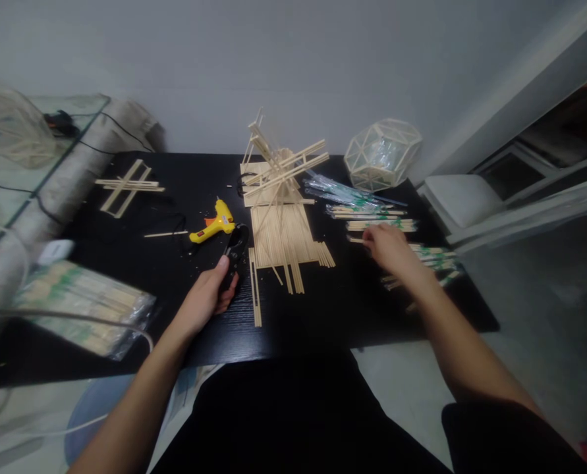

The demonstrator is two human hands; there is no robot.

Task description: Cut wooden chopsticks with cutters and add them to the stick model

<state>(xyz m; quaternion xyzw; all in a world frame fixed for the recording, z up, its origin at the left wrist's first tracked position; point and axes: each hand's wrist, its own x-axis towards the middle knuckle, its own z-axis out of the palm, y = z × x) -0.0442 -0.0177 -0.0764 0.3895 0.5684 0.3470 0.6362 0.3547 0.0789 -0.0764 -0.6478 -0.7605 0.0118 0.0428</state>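
A plain grey wall (293, 66) rises behind our black wood-grain desk (333, 319). Left of centre, our left hand (205, 296) grasps a black-handled metal tool (232, 255). Right of centre, our right hand's (389, 250) fingers bend over a thin, pale wooden stick (355, 239); we cannot tell whether they grip it. We would do well to pinch it lightly, keeping the tool clear of the pale slatted wooden structure (280, 234) mid-frame. A yellow glue gun (214, 227) lies beside the tool; a faceted wooden frame (363, 172) stands upper right, near the wall.
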